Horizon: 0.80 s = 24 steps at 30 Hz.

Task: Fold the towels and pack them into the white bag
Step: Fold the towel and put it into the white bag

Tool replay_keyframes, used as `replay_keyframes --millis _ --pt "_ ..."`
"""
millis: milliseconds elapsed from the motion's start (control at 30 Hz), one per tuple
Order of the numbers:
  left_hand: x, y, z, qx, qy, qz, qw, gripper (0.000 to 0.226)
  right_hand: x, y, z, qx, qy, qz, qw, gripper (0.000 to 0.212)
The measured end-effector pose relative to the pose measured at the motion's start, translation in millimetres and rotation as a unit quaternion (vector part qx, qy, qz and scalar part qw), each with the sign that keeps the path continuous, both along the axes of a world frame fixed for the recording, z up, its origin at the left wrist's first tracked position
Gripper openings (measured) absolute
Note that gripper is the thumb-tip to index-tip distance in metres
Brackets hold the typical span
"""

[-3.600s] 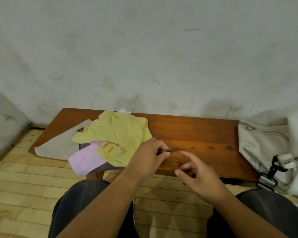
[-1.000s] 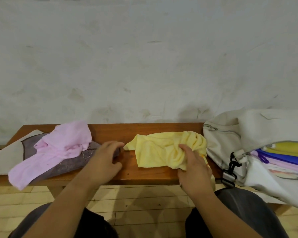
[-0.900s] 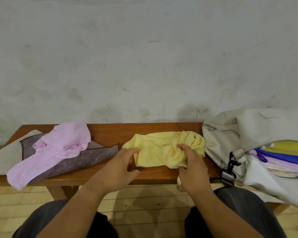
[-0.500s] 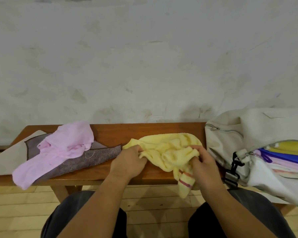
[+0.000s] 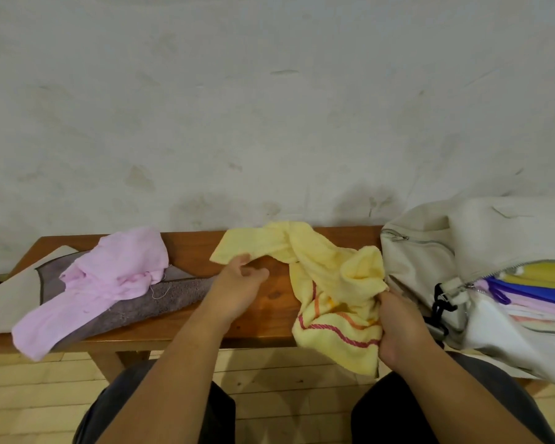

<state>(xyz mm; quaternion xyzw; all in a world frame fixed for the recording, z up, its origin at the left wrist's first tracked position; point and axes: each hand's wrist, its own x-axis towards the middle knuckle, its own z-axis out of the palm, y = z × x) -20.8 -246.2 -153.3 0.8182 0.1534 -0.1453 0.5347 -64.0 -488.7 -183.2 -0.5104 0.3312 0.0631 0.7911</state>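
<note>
Crumpled yellow towel; open white bag.

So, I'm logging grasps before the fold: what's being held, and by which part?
The yellow towel: the left hand pinches its far left corner, the right hand grips its bunched right edge near the stripes.

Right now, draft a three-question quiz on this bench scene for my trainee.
1. True or false: the left hand and the right hand both hold the yellow towel.
2. What lies on the grey towel? A) pink towel B) blue towel C) a strap
3. Fill in: the white bag is zipped ___, showing folded towels inside.

Key: 1 true; 2 A; 3 open.
</note>
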Motion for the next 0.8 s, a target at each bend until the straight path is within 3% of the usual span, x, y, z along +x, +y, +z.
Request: replay_keyframes --millis 100,167,200,367,467,567,700,800 --pt "-5.8 -6.4 -9.3 0.081 0.052 -0.101 0.990 0.047 -0.7 4.6 5.2 -0.090 -0.004 0.025 0.996 0.044" --pt "-10.4 -14.7 -5.2 0.065 0.064 -0.130 0.987 0.036 -3.1 8.8 10.5 -0.136 -0.002 0.036 0.990 0.046" --pt "-12.3 -19.0 -4.8 0.038 0.071 -0.140 0.987 0.035 -4.5 12.1 11.6 -0.131 0.010 0.054 0.990 0.038" --pt "-19.9 -37.3 -2.9 -0.126 0.138 -0.147 0.971 0.039 -9.0 25.1 23.2 0.044 0.097 0.162 0.981 0.043" --pt "-19.6 -36.7 0.7 -0.203 0.171 -0.105 0.958 0.034 -11.0 24.4 32.7 0.104 0.064 0.174 0.977 0.049" --pt "-14.7 -24.0 6.9 -0.292 0.137 -0.031 0.946 0.034 -9.7 22.9 31.6 0.145 0.047 0.120 0.981 0.052" --pt "-9.8 -1.0 17.1 -0.408 0.035 0.097 0.907 0.036 -5.7 18.8 29.3 0.108 -0.001 0.047 0.993 0.032" --pt "-11.1 20.1 25.7 -0.472 -0.019 0.156 0.867 0.043 -4.7 17.2 26.2 0.064 -0.017 0.054 0.996 0.027"
